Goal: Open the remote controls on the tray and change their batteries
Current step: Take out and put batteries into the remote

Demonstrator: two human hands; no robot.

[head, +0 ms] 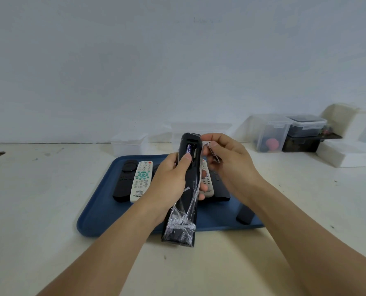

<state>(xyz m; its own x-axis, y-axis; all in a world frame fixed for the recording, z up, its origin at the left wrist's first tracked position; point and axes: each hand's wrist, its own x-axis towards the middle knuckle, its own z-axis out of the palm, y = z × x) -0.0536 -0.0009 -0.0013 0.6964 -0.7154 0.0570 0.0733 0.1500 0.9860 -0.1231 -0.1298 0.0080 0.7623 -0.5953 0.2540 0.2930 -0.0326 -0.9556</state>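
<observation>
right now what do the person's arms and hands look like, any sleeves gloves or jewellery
Both forearms are bare up to the frame's lower edge: no sleeves show. The left hand and the right hand wear no gloves, and no rings, watch or bracelet show on the fingers or wrists that are in view. The nails look short and unpainted. No tattoos, bandages or other markings can be seen.

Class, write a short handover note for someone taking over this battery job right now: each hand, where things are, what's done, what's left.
Left hand grips the plastic-wrapped black remote, back up, compartment open, one battery seated.
Right hand pinches a second battery beside the compartment.
Blue tray holds a black remote, a white remote, and others partly hidden.
Left: seat the held battery, close, do the others.
</observation>
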